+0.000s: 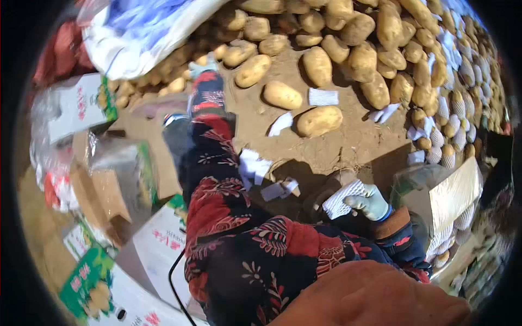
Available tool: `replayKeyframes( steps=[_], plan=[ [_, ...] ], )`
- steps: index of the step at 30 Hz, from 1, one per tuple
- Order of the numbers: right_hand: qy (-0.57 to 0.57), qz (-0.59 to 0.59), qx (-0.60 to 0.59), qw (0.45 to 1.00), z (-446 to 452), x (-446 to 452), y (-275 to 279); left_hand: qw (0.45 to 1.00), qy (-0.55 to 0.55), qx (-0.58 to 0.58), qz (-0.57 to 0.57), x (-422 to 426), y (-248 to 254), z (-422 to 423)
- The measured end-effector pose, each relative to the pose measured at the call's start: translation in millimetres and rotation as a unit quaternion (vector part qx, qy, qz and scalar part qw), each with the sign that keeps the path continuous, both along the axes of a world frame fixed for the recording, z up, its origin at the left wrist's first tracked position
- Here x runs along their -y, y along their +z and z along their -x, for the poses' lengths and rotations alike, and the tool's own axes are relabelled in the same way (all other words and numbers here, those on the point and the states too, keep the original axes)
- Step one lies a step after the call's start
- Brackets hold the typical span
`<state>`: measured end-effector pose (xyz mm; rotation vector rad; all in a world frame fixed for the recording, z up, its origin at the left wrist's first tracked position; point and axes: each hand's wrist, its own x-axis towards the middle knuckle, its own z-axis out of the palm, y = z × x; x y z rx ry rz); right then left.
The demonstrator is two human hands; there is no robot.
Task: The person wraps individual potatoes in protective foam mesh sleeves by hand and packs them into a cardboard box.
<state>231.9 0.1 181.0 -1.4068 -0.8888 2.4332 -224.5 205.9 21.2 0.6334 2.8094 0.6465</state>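
My right hand (373, 203), in a light grey glove, grips a white foam net sleeve (345, 199) low in front of my body; I cannot tell whether anything is inside it. Far ahead on the left, my left hand (204, 65) reaches out at the end of a patterned sleeve, beside the potato pile (239, 52). That glove is small and blurred, so its fingers cannot be made out. Between the two hands, loose potatoes (283, 95) and a larger potato (319, 121) lie on the soil, with a foam net sleeve (323, 97) near them.
Several potatoes in foam nets (455, 122) stand in rows at the right. An open carton (454, 190) lined with plastic holds netted potatoes beside my right arm. Printed cartons (81, 108) line the left side. A white and blue sack (130, 41) lies at the upper left.
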Motion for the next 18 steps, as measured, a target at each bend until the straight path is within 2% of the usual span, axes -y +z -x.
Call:
replayKeyframes(
  steps=[1, 2, 3, 4, 5, 7, 9, 10, 11, 12, 13, 14, 15, 16, 17, 18],
  plan=[
    [0.013, 0.001, 0.004, 1.000, -3.8, -0.4, -6.6, 0.996, -0.007, 0.054, 0.076, -6.8, 4.1, 14.5],
    [0.001, 0.005, 0.012, 1.000, -2.1, -3.4, -9.1, 0.977, -0.118, -0.029, 0.176, -20.0, -49.4, 66.4],
    [-0.001, 0.008, 0.034, 0.999, 0.2, -7.4, -9.8, 0.930, -0.223, -0.114, 0.270, -28.5, -108.0, 107.9],
    [0.002, 0.014, 0.055, 0.998, 1.4, -9.6, -10.8, 0.975, -0.127, 0.032, 0.181, -29.8, -68.1, 83.7],
    [0.007, 0.007, 0.069, 0.998, -1.6, -7.5, -17.1, 0.973, -0.128, 0.035, 0.187, -15.8, -46.2, 57.1],
    [-0.025, -0.015, 0.030, 0.999, 6.7, -12.2, -8.1, 0.988, -0.108, 0.074, 0.078, 5.7, -32.3, 38.2],
    [0.005, 0.006, 0.030, 1.000, -3.5, -11.0, -12.7, 0.989, -0.092, 0.106, -0.043, 14.0, -7.7, 26.4],
    [-0.043, -0.044, 0.008, 0.998, -1.6, -7.6, -17.5, 0.958, -0.082, 0.189, -0.200, 20.8, -28.5, 27.0],
    [-0.089, -0.092, -0.014, 0.992, 1.4, -4.2, -21.5, 0.954, -0.040, 0.227, -0.194, 28.5, -27.0, 19.8],
    [-0.113, -0.150, -0.037, 0.981, 4.8, -9.0, -16.6, 0.896, -0.004, 0.343, -0.281, 41.8, -19.8, 1.3],
    [-0.136, -0.105, -0.081, 0.982, 2.3, -12.6, -15.3, 0.855, 0.005, 0.431, -0.288, 60.4, 39.6, -46.3],
    [-0.173, -0.167, -0.048, 0.969, 6.9, -13.4, -14.5, 0.732, -0.058, 0.589, -0.337, 71.8, -17.4, -43.0],
    [-0.185, -0.251, -0.040, 0.949, 9.6, -16.6, -21.2, 0.702, -0.093, 0.624, -0.330, 83.3, -29.3, -69.0],
    [-0.165, -0.319, -0.043, 0.932, 14.0, -24.4, -15.5, 0.651, -0.128, 0.657, -0.359, 106.0, 1.6, -113.6],
    [-0.137, -0.404, 0.005, 0.905, 14.9, -27.2, -13.0, 0.659, 0.008, 0.692, -0.295, 122.7, 44.7, -166.7],
    [-0.119, -0.437, 0.006, 0.891, 18.2, -31.0, -1.3, 0.703, -0.111, 0.612, -0.345, 130.5, -17.4, -193.9]
  ],
)
